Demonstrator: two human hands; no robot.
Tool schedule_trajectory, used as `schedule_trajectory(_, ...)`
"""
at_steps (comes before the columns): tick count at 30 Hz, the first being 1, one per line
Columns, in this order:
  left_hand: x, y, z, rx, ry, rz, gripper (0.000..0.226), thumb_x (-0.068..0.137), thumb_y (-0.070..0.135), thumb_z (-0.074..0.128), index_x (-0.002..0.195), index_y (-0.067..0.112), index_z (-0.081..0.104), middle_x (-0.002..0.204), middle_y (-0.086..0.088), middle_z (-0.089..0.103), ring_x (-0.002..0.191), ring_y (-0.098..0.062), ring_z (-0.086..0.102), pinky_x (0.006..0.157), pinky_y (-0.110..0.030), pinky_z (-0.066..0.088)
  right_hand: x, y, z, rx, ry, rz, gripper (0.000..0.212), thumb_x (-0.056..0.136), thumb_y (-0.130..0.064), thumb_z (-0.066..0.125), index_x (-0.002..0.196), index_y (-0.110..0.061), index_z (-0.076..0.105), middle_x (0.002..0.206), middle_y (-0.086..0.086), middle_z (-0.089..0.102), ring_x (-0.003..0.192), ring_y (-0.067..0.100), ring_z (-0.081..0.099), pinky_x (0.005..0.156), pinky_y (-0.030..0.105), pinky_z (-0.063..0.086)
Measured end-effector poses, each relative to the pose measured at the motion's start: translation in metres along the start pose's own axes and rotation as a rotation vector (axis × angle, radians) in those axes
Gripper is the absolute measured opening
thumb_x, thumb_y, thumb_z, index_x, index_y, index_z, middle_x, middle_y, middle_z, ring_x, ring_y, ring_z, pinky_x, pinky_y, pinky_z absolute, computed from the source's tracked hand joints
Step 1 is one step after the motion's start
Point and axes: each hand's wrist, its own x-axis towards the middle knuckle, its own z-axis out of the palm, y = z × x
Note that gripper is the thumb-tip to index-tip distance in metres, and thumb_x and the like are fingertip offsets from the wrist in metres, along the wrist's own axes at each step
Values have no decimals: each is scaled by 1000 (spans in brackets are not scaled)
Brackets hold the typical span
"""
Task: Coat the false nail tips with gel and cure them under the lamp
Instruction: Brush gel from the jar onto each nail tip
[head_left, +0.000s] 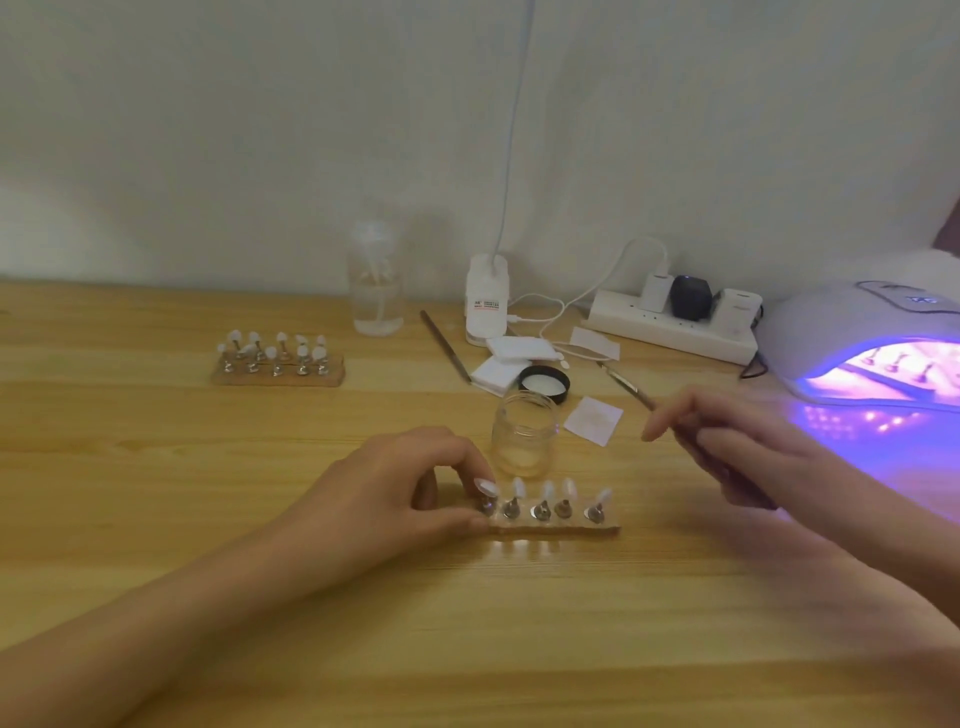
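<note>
Left forearm comes in from the bottom, and the left hand (410, 483) has thumb and fingertips pinched on the left end of the strip (558, 530), right around the first peg. Looks like it's pinning the strip to the worktop (156, 467). From those fingers the strip runs straight out to the right, long axis sideways. Five nail tips (545, 491) stand on pegs in a row along it.

The right hand (737, 452) is closed round a thin brush (634, 392). It's out past the strip's free end, beyond it and to the right, not touching it. The brush tip points away and left from that hand, toward the black lid (543, 383). The open jar (524, 441) sits just behind the strip, left of the right hand and between the two hands.

My guess is the next bit is a dip in the jar or a stroke on a tip. Either way the brush hand has to travel left and the brush tip has to swing round and down. The left hand is busy anchoring, so the job falls to the right.

The lit lamp (857, 343) is just past the right hand on its outer side, mouth facing roughly back toward the strip. So the strip would slide in more or less along its own length. There's something inside already, too blurry to call.
</note>
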Motion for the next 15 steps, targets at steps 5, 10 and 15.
schedule_trajectory(5, 0, -1, 2, -15, 11, 1, 20, 80, 36, 74, 95, 45, 63, 98, 25, 68, 72, -10, 58, 68, -33, 50, 23, -2, 2, 622, 43, 41, 40, 90, -1, 41, 84, -25, 72, 75, -1, 59, 62, 10, 53, 45, 19, 38)
schedule_trajectory(10, 0, 0, 3, -18, 42, 15, 13, 81, 37, 72, 91, 41, 64, 95, 23, 67, 69, -12, 60, 70, -41, 53, 38, 0, 16, 650, 62, -39, 24, 84, -10, 59, 87, -32, 68, 79, -6, 59, 67, 8, 57, 52, 17, 42)
schedule_trajectory(15, -4, 3, 4, 84, 89, 102, 13, 82, 39, 70, 90, 40, 60, 95, 20, 62, 71, -10, 58, 61, -30, 49, 53, -5, 29, 832, 337, -107, 31, 103, -31, 43, 84, -27, 68, 62, -7, 50, 52, 8, 46, 47, 17, 38)
